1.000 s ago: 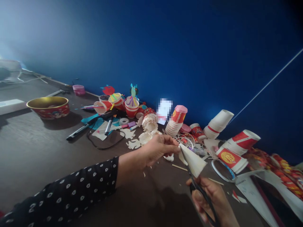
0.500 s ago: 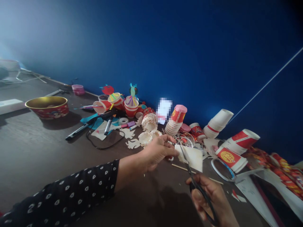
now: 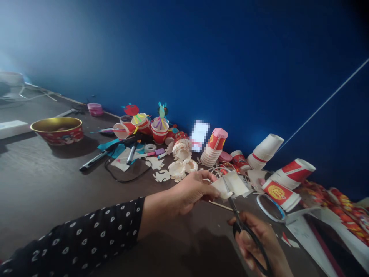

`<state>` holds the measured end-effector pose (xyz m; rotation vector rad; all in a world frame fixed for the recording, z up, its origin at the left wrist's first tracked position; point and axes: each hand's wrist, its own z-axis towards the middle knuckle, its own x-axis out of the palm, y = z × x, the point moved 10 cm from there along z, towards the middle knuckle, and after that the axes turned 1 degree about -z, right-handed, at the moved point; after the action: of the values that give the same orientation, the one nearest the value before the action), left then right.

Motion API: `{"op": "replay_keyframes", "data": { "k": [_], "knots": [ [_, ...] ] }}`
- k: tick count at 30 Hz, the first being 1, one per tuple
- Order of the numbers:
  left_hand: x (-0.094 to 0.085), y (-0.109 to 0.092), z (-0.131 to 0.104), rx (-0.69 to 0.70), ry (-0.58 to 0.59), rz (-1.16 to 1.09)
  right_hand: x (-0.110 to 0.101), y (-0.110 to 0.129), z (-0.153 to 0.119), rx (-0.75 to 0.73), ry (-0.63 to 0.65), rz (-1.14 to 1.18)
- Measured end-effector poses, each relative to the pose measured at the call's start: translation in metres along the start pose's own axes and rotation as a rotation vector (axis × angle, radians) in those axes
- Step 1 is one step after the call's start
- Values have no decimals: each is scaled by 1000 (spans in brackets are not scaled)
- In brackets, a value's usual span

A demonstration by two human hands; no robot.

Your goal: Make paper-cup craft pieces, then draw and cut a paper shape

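Observation:
My left hand (image 3: 191,192) pinches the left edge of a piece of white paper (image 3: 238,184), held just above the dark table. Fingers of my right hand (image 3: 253,238) are wrapped through the black handles of a pair of scissors (image 3: 236,215). The scissor blades lie across the paper, and a small strip curls beside them at the near edge. Under the paper runs a thin wooden stick (image 3: 220,206) on the tabletop. Cut paper scraps (image 3: 162,176) and cream-coloured ruffled rings (image 3: 177,169) lie beyond my left hand.
Stacked paper cups (image 3: 213,150) stand behind the paper, with more cup stacks (image 3: 294,173) at right. A roll of tape (image 3: 150,148), markers (image 3: 132,153) and a black hot glue gun (image 3: 100,156) lie at left. Farther left is a red-and-gold bowl (image 3: 57,132). A blue wall rises behind.
The paper has tilted and bent, and its near edge now curls by the blades. My left hand has shifted slightly right with it; the scissors have moved slightly right and down.

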<state>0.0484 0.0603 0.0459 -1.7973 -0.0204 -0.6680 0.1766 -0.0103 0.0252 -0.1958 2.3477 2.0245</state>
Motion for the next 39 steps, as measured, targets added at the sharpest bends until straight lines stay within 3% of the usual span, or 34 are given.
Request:
{"op": "replay_keyframes", "data": {
  "k": [2,4,9,15,23,32,39],
  "knots": [
    [0,-6,0,14,10,39,-3,2,0,-18,-33,-6],
    [0,-10,1,33,18,85,1,-2,3,1,28,-9],
    [-4,0,5,-4,11,81,4,-8,8,7,88,13],
    [-3,8,2,-67,-20,7,-2,-8,4,21,10,17],
    [6,14,-4,-95,-33,-114,5,0,4,-46,71,31],
    [13,18,-12,-77,-48,-218,3,5,0,-83,18,15],
    [20,12,-13,-51,8,-194,4,6,0,-87,45,11]
  ]
}}
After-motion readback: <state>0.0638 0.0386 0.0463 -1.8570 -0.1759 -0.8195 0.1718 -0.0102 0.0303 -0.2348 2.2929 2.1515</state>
